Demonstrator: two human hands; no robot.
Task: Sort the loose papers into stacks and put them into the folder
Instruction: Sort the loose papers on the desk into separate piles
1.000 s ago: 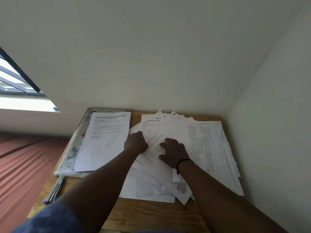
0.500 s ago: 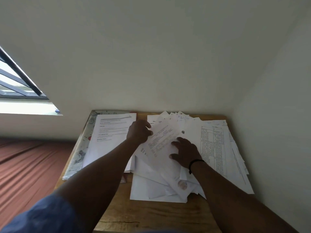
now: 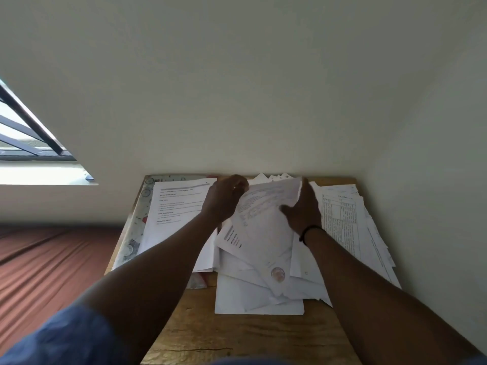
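Wooden surface [image 3: 253, 335] in wall corner, loose papers [image 3: 350, 233] heaped right, sorted stack [image 3: 176, 206] on folder [image 3: 137, 219] left; left hand [image 3: 224, 198] and right hand [image 3: 303, 209] each grip edge of one lifted sheet [image 3: 263, 214]; advice: lift clear of heap, keep flat, lay square on matching stack

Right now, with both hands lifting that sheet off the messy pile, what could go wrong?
1. The lifted sheet, held by the left hand and right hand, may drag loose papers beneath it toward the table's front edge.
2. The table-printed sheets overhang the right side and could slide off.
3. Pinching the top edge may crease the sheet.
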